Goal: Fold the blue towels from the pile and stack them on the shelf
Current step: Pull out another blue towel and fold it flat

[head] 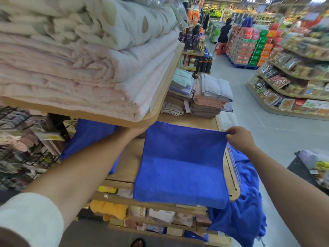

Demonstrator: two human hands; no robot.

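Note:
A blue towel (181, 166) lies spread on the wooden shelf (130, 166), its near half doubled over. My right hand (238, 138) pinches its far right corner at the shelf's edge. My left hand (137, 131) reaches to the towel's far left corner, mostly hidden under the upper shelf board, so its grip cannot be made out. To the left, under my left forearm, lies another blue towel (89, 138). A pile of loose blue towels (245, 202) hangs off the shelf's right side, below my right arm.
The upper shelf (151, 120) overhangs close above, loaded with pink and cream blankets (80, 68). Folded towels (208, 98) are stacked further along the shelf. Lower racks hold small goods. An aisle with grocery shelves (293, 82) and a person lies to the right.

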